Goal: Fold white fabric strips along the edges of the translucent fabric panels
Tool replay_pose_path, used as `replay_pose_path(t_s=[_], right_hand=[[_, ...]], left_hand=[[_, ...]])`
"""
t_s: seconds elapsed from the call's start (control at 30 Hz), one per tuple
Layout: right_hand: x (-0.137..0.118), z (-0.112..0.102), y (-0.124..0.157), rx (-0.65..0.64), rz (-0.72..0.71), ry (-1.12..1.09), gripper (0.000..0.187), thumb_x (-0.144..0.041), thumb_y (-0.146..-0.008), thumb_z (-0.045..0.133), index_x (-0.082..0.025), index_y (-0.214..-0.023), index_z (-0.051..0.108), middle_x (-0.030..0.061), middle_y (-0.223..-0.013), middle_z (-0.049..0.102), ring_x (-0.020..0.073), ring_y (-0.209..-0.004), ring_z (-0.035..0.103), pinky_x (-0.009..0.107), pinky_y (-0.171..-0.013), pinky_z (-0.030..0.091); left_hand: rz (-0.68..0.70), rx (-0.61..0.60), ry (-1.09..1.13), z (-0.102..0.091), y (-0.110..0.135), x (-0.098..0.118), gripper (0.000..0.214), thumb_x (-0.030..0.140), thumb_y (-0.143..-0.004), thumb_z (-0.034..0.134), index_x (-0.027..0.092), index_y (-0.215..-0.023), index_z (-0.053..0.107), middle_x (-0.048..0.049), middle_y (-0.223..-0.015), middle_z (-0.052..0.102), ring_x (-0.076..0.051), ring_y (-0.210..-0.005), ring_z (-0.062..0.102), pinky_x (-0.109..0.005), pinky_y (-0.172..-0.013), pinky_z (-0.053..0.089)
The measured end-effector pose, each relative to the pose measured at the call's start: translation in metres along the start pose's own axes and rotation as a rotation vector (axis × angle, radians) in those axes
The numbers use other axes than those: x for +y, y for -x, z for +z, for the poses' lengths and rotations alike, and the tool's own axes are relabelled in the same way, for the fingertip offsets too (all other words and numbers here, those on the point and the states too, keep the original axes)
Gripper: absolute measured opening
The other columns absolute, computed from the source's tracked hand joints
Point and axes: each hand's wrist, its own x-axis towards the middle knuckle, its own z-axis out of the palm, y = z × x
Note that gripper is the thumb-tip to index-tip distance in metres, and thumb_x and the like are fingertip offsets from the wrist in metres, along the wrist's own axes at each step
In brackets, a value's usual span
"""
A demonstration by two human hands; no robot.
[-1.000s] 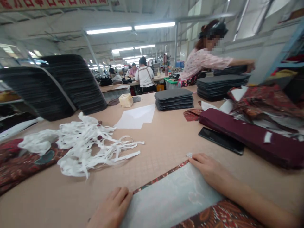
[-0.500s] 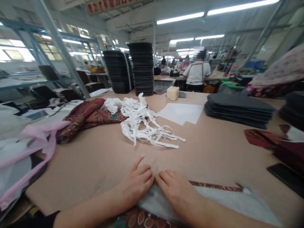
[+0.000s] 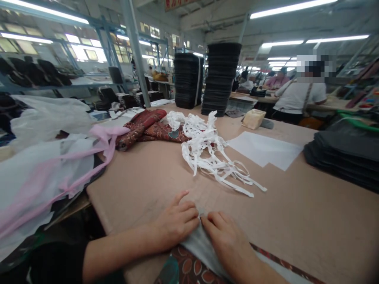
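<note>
A patterned brown fabric piece (image 3: 189,266) with a grey-white backing (image 3: 204,246) lies at the table's near edge. My left hand (image 3: 182,221) has its fingers curled down on the far edge of the backing, with one finger sticking up. Close beside it, my right hand (image 3: 226,238) grips the same edge, its fingers bent and pressed together. A narrow patterned strip (image 3: 275,256) runs along the edge to the right of my right hand. My fingertips partly hide the cloth between them.
White tapes (image 3: 213,154) lie tangled ahead, beside a rolled red-brown cloth (image 3: 142,126). White paper (image 3: 265,150), a cream block (image 3: 254,119) and dark stacked panels (image 3: 343,157) are to the right. Tall black stacks (image 3: 220,79) stand behind; a person (image 3: 300,96) works beyond.
The view has turned left, so the table things appear farther right. Both hands stay together at the backing's edge, my right hand shifted slightly along with the cloth.
</note>
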Motion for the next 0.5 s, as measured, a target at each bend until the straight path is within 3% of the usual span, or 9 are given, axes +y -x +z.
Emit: replay_pose_path(t_s=[0.1, 0.2, 0.3, 0.4, 0.5], right_hand=[[-0.003, 0.0, -0.006, -0.029, -0.166, 0.093, 0.022, -0.005, -0.076, 0.055, -0.011, -0.097, 0.058, 0.0102, -0.088, 0.056, 0.0236, -0.076, 0.048, 0.036, -0.066, 0.043], [0.0, -0.006, -0.011, -0.079, -0.253, 0.144, 0.018, -0.005, -0.076, 0.054, -0.011, -0.092, 0.059, 0.0112, -0.088, 0.058, 0.024, -0.075, 0.049, 0.035, -0.063, 0.042], [0.007, -0.011, -0.018, -0.131, -0.039, -0.063, 0.017, -0.003, -0.079, 0.048, -0.016, -0.084, 0.057, 0.0049, -0.082, 0.056, 0.0189, -0.074, 0.051, 0.029, -0.064, 0.042], [0.016, -0.009, -0.028, -0.081, 0.198, -0.282, 0.02, -0.001, -0.082, 0.041, -0.017, -0.082, 0.053, 0.0031, -0.081, 0.055, 0.0156, -0.072, 0.052, 0.026, -0.066, 0.042], [0.022, -0.003, -0.035, -0.044, 0.217, -0.365, 0.022, 0.0, -0.078, 0.041, -0.017, -0.086, 0.051, 0.0041, -0.084, 0.056, 0.0174, -0.078, 0.052, 0.029, -0.07, 0.041]], left_hand=[[-0.134, 0.084, 0.059, 0.011, 0.004, -0.004, 0.021, 0.015, -0.09, 0.04, 0.019, -0.08, 0.059, 0.0009, -0.08, 0.059, -0.014, -0.082, 0.05, -0.044, -0.104, 0.021], [-0.275, 0.095, 0.156, 0.018, 0.004, -0.008, 0.009, 0.023, -0.085, 0.05, 0.019, -0.086, 0.059, -0.0011, -0.086, 0.058, -0.017, -0.085, 0.05, -0.039, -0.093, 0.031], [-0.38, 0.065, 0.234, 0.019, 0.001, -0.01, 0.022, 0.03, -0.08, 0.058, 0.017, -0.097, 0.056, -0.0041, -0.094, 0.057, -0.02, -0.09, 0.049, -0.036, -0.084, 0.035], [-0.385, 0.044, 0.288, 0.017, -0.001, -0.008, 0.027, 0.029, -0.078, 0.061, 0.018, -0.101, 0.053, -0.0033, -0.096, 0.057, -0.021, -0.092, 0.048, -0.036, -0.084, 0.034], [-0.353, 0.031, 0.338, 0.016, -0.001, -0.006, 0.022, 0.025, -0.081, 0.057, 0.019, -0.1, 0.05, -0.0017, -0.093, 0.057, -0.02, -0.09, 0.049, -0.036, -0.084, 0.033]])
